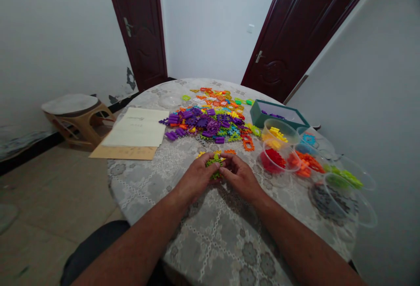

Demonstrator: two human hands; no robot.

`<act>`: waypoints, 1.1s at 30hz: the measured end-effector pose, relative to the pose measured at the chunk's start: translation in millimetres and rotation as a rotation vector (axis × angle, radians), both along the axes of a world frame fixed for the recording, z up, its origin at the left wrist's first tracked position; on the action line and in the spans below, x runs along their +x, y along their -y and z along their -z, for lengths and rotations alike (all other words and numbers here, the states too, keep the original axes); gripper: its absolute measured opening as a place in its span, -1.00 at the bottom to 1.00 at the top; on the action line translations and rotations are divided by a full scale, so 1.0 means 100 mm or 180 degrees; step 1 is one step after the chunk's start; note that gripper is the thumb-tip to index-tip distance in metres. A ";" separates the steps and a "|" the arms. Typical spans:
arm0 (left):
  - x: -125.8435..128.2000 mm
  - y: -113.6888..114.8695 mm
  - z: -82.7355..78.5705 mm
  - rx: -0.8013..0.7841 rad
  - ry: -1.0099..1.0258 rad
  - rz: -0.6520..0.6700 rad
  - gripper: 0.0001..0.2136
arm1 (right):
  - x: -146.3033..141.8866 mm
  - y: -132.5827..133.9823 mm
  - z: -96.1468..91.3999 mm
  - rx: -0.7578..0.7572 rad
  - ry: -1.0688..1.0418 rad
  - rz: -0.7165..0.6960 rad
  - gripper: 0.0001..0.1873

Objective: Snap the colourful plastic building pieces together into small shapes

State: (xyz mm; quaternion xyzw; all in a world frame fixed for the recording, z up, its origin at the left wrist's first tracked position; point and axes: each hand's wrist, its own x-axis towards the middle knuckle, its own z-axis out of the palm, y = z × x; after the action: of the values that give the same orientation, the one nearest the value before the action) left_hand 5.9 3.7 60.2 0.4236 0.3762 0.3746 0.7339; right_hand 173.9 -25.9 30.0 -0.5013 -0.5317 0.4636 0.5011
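Note:
My left hand (pixel 196 178) and my right hand (pixel 240 175) meet at the middle of a round table (pixel 216 233) covered with a lace-patterned cloth. Both hands are closed around a small cluster of green and yellow plastic building pieces (pixel 215 161) that rests on the cloth between the fingertips. Just beyond them lies a large heap of purple, orange, green and blue interlocking pieces (pixel 210 121).
Clear plastic bowls to the right hold sorted pieces: yellow (pixel 278 134), red (pixel 274 159), orange (pixel 305 163), green (pixel 344 175), and one is dark (pixel 328 200). A green box (pixel 278 114) stands behind them. Papers on a brown envelope (pixel 136 132) lie left. A stool (pixel 75 115) stands on the floor.

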 end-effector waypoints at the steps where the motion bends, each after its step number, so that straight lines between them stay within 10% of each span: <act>1: 0.00 0.00 0.01 -0.0024 0.0013 -0.0019 -0.70 | 0.00 0.00 0.00 -0.0024 -0.0049 -0.0008 -0.55; 24: 0.07 -0.08 0.02 -0.0209 0.0286 -0.0296 -0.76 | 0.12 -0.10 -0.07 -0.0543 -0.1489 0.0406 -0.71; 33: 0.10 -0.15 0.13 0.0047 0.0025 -0.0453 -0.67 | 0.01 -0.12 0.02 -0.0319 -0.0275 0.0287 -0.74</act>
State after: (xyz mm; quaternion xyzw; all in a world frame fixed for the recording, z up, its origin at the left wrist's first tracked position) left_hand 15.5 19.0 47.5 0.3997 0.3996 0.4303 0.7038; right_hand 174.7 -14.0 27.6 -0.5288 -0.4625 0.4877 0.5182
